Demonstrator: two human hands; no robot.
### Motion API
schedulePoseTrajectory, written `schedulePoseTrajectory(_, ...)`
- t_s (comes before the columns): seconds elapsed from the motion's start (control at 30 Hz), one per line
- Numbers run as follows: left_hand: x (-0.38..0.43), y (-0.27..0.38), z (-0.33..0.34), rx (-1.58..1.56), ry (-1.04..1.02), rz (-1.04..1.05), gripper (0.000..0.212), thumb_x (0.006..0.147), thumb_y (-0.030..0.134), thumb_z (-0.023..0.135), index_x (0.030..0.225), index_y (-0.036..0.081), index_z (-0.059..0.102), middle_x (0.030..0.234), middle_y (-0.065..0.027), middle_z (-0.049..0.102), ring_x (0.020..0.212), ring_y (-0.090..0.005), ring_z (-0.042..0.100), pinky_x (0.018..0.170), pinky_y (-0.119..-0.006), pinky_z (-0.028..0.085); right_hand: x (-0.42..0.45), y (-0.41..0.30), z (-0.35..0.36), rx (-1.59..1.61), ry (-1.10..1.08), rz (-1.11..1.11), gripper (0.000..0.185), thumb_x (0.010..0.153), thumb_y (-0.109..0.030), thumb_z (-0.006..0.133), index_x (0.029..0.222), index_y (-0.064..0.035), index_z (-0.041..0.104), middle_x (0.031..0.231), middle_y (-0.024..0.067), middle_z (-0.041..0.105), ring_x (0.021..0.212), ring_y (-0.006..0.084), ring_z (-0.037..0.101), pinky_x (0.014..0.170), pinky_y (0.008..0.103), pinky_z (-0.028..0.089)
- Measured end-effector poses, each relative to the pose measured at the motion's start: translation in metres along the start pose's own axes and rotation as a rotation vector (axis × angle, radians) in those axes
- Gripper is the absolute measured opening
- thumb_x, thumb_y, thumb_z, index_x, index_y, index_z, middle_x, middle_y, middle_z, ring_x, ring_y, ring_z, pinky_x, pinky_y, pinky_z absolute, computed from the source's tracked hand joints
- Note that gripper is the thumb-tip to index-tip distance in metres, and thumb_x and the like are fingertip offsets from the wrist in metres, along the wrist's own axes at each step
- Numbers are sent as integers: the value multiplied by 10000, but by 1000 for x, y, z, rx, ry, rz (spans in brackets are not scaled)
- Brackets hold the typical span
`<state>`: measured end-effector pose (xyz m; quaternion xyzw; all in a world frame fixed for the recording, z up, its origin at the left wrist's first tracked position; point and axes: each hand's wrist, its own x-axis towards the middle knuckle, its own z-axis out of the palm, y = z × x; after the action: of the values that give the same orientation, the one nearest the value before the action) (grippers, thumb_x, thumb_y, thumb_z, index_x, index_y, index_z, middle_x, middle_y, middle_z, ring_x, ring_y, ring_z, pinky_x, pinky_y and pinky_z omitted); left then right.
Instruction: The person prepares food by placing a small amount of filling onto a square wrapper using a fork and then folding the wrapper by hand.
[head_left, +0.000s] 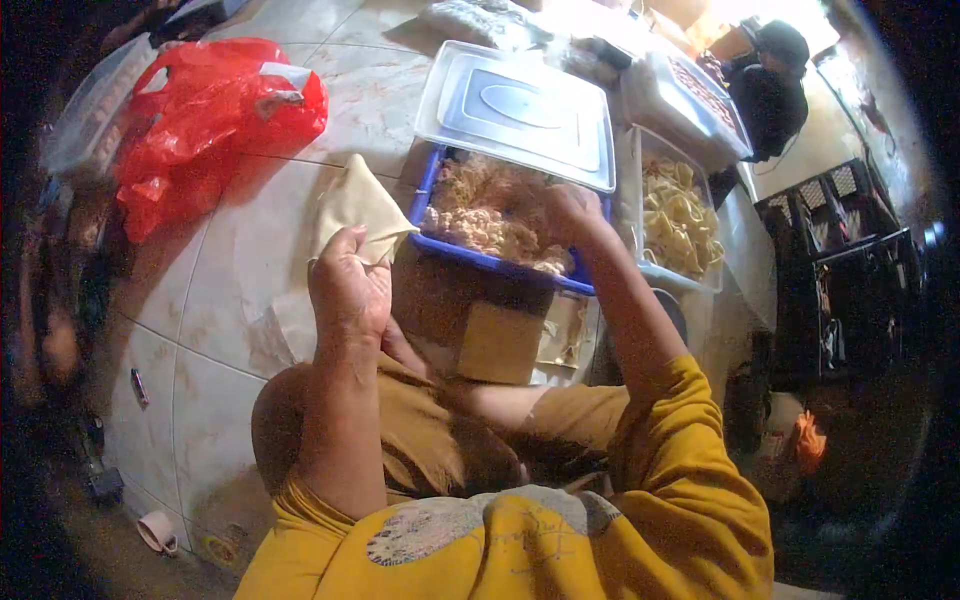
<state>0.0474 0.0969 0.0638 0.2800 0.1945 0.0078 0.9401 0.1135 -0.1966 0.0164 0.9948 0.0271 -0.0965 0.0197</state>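
My left hand (352, 281) holds a thin, pale dough wrapper (360, 202) by its near edge, to the left of a blue plastic tub (480, 259). Inside that tub lies a lumpy, light-brown filling (480, 217). My right hand (574, 214) reaches into the tub's right side, fingers down at the filling; whether they grip any of it is hidden. A translucent plastic lid (525, 112) lies across the far part of the tub. Right of the tub, a clear plastic container (641, 217) holds many folded dough pieces (679, 214).
A red plastic bag (217, 127) and a clear tray (97, 112) lie at the left. Another white container (686, 101) is at the far right, near a person in dark clothing (772, 90). A cardboard box (499, 341) sits before my legs. A pink cup (156, 531) lies lower left.
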Motion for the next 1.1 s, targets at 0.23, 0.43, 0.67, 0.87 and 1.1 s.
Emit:
schedulePoseTrajectory(0.23, 7, 0, 2, -202, -76, 7, 415, 782, 149, 487, 1149, -34, 426, 1123, -165, 505, 1020, -317, 500, 908, -469, 370, 33, -42, 51, 232, 270, -39, 244, 776, -286, 559, 679, -79, 645, 664, 74, 626, 643, 195, 615, 605, 308, 486)
schedulePoseTrajectory(0.43, 12, 0, -8, -148, -45, 44, 444, 781, 202, 475, 1160, -24, 424, 1120, -168, 509, 1032, -328, 495, 905, -483, 358, 12, -71, 5, 231, 194, -33, 212, 759, -293, 547, 764, -102, 640, 728, 103, 626, 673, 237, 607, 591, 344, 479)
schedulePoseTrajectory(0.67, 10, -5, -3, -210, -135, 3, 465, 755, 209, 448, 1154, -29, 431, 1105, -174, 519, 1012, -329, 513, 886, -482, 384, -9, -37, -1, 953, 165, -66, 188, 815, -250, 584, 815, -81, 667, 617, 44, 608, 550, 67, 520, 509, 264, 436)
schedulePoseTrajectory(0.87, 7, -18, -5, -302, -296, -291, 472, 745, 252, 435, 1133, -15, 449, 1077, -165, 527, 943, -301, 541, 891, -453, 386, -48, -52, -44, 937, 192, -45, 164, 824, -184, 571, 885, -50, 642, 731, 61, 643, 598, 88, 560, 552, 240, 465)
schedulePoseTrajectory(1.1, -7, -16, -1, -300, -241, -396, 424, 732, 240, 437, 1066, -17, 481, 1042, -165, 528, 938, -303, 533, 877, -432, 404, -90, -98, -48, 317, 740, -443, 262, 778, -79, 560, 1031, -137, 596, 873, 62, 629, 720, 161, 612, 590, 265, 498)
